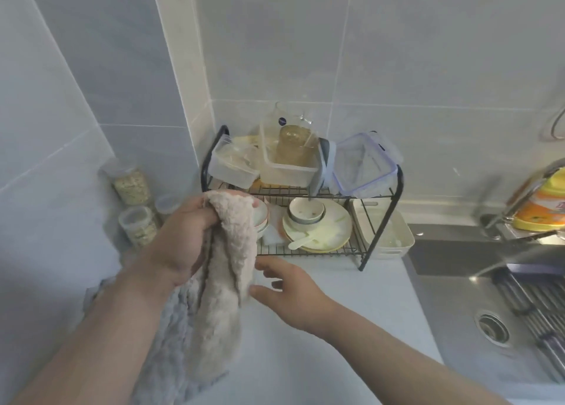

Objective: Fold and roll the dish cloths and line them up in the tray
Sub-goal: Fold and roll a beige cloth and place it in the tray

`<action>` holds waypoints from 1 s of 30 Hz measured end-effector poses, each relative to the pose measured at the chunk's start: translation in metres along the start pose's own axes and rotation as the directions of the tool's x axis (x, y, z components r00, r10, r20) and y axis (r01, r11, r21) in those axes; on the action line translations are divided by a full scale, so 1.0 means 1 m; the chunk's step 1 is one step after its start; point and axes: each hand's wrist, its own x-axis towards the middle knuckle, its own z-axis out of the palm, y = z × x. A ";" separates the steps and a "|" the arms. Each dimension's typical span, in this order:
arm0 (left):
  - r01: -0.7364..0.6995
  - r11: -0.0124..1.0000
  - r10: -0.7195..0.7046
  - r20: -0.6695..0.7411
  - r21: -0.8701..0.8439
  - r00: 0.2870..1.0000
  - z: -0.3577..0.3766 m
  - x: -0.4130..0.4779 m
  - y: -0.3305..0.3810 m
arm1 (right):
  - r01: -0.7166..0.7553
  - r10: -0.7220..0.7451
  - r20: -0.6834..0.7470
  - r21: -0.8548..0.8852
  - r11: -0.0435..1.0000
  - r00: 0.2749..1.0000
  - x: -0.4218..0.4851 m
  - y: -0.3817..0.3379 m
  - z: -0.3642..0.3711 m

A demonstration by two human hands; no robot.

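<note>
L hand grips bunched top of beige dish cloth, held up over tabletop, near-left of the wire rack. Cloth hangs down; grey cloth lies under and behind it by the L forearm. R hand spread, holding nothing, fingers just beside beige cloth's right edge; contact unclear. White tray sits far right, beside rack, well apart from cloths.

Yellow plastic detergent bottle, right edge: cut off, label unreadable. Grey fluffy dish cloth, lower left: partly behind my left forearm. Pink-rimmed bowls: mostly hidden by beige terry cloth.
</note>
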 end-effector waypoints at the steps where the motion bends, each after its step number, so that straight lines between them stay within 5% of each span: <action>1: -0.002 0.999 0.002 0.007 -0.041 1.000 0.011 0.001 0.001 | -0.005 0.006 -0.061 0.006 1.000 0.998 -0.005 0.006 -0.008; 4: 0.003 0.990 -0.002 0.006 -0.144 1.000 0.039 0.001 0.001 | -0.020 0.032 -0.117 0.104 0.994 0.993 -0.023 0.022 -0.032; 9: 0.032 0.986 -0.023 0.058 -0.163 0.998 0.073 0.002 -0.007 | -0.092 0.086 0.044 0.161 0.983 0.995 -0.046 0.049 -0.058; 14: -0.024 0.963 0.018 0.022 0.267 1.000 0.074 0.009 -0.016 | -0.078 0.097 -0.126 0.148 0.986 0.987 -0.059 0.060 -0.116; 18: 0.079 0.875 -0.125 0.065 0.477 0.990 0.056 0.006 -0.043 | -0.089 0.083 -0.109 -0.048 0.995 0.991 -0.069 0.063 -0.159; 22: 0.223 0.840 -0.319 0.118 0.495 0.940 0.062 -0.021 -0.111 | -0.075 0.134 0.120 -0.405 0.911 0.984 -0.080 0.105 -0.152; 25: 0.219 0.657 -0.492 0.189 0.721 0.850 0.068 -0.050 -0.183 | -0.135 0.325 0.264 -0.549 0.825 0.908 -0.093 0.153 -0.121; 28: 0.041 0.407 -0.661 0.263 0.913 0.703 0.067 -0.077 -0.235 | -0.097 0.482 0.401 -0.682 0.725 0.779 -0.111 0.185 -0.094; 30: 0.024 0.325 -0.699 0.223 0.945 0.680 0.067 -0.082 -0.247 | -0.094 0.503 0.364 -0.731 0.676 0.784 -0.119 0.189 -0.088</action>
